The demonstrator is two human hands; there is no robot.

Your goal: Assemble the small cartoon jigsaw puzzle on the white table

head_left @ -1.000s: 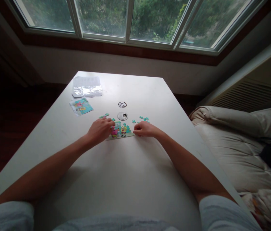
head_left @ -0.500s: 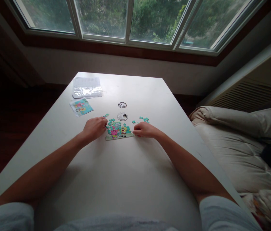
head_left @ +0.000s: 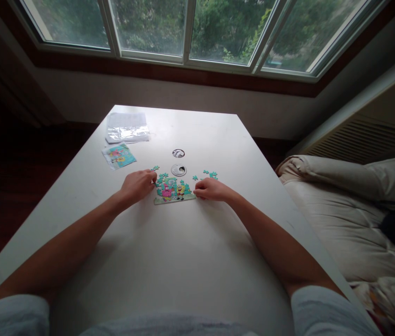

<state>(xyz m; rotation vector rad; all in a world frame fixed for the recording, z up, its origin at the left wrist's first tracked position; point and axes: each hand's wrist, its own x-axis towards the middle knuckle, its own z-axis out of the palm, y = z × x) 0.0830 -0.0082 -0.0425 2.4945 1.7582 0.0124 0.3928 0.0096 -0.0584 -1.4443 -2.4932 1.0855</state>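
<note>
A partly assembled jigsaw puzzle (head_left: 173,190) with pink and yellow cartoon figures lies on the white table, its lower edge straight and its upper edge ragged. At its left side is my left hand (head_left: 139,185), fingers curled together beside some green pieces; whatever they hold is hidden. My right hand (head_left: 211,189) rests against the puzzle's right edge, fingers closed, and I cannot make out anything in them. Loose green puzzle pieces (head_left: 213,174) lie just beyond the right hand. More loose pieces (head_left: 155,167) lie past the left fingertips.
A picture card (head_left: 119,155) and a clear plastic packet with papers (head_left: 127,127) lie at the table's far left. Two round fittings, a silver-rimmed disc (head_left: 178,170) and a smaller one (head_left: 178,153), sit beyond the puzzle. A cushioned pale sofa (head_left: 341,200) stands to the right.
</note>
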